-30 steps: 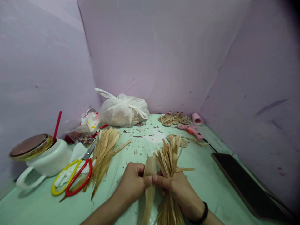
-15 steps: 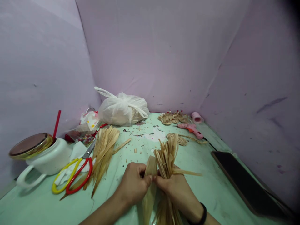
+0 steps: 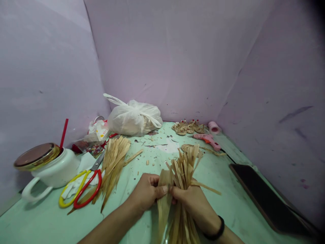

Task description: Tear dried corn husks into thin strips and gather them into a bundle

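Observation:
My left hand [image 3: 147, 191] pinches a broad, flat strip of dried plant fibre [image 3: 164, 213] between thumb and fingers. Right beside it, my right hand [image 3: 189, 198] is closed around a bundle of narrower dried strips [image 3: 184, 169], whose ends fan out above and below the grip. The right thumb touches the edge of the broad strip. One loose strip sticks out to the right over that hand. To the left lie another pile of dried strips [image 3: 115, 156] and scissors [image 3: 87, 189] with one yellow and one red handle.
A white mug [image 3: 57, 169] with a gold-rimmed lid stands at left. Behind are a tied white plastic bag [image 3: 134, 118], braided pieces [image 3: 188, 128], a pink glue gun [image 3: 207, 139] and a pink roll [image 3: 214, 128]. A dark phone [image 3: 264, 196] lies at right.
Both hands have shifted slightly right. My left thumb now lies further across the broad strip, and the bundle has tilted a little to the right.

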Demonstrator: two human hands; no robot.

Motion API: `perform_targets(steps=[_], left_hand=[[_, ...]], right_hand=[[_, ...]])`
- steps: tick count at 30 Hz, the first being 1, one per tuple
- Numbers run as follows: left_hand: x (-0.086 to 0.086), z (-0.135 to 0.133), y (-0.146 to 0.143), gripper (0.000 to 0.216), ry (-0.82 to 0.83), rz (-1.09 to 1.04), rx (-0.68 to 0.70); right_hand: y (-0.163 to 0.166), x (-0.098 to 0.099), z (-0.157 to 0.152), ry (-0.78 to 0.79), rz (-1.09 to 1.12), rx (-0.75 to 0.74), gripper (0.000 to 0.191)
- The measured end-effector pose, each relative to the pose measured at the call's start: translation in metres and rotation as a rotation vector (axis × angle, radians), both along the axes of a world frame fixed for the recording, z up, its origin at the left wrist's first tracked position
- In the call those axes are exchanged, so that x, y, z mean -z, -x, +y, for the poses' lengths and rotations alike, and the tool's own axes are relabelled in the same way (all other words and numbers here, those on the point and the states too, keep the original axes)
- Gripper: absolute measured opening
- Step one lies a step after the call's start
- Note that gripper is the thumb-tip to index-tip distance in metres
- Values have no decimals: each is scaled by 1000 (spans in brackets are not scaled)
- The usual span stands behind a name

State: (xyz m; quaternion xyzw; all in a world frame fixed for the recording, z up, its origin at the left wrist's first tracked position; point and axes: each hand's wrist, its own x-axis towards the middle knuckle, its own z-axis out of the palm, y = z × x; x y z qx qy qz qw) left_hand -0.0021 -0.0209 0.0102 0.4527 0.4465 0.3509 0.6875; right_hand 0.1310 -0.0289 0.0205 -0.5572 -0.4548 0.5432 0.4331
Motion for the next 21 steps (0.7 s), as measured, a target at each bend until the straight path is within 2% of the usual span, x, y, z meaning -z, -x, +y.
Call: perform_targets(steps=[5, 9, 11, 14, 18, 21], left_hand=[[-3, 5, 7, 27, 160, -147, -58], [-2, 9, 12, 17, 239, -277, -73], [-3, 11, 14, 11, 258, -354, -122], [-7, 14, 21, 9, 294, -455, -207], [-19, 19, 36, 12, 272, -509, -242], [-27, 23, 48, 12, 235, -509, -252]], right_hand=[[-7, 3, 2, 134, 396, -76, 21], [-12, 6, 4, 256, 519, -114, 19], [-15, 7, 6, 265, 565, -130, 17], [-22, 5, 12, 275, 636, -86, 12], [-39, -2, 22, 397, 764, 12, 7], [-49, -9, 26, 323, 849, 60, 9]])
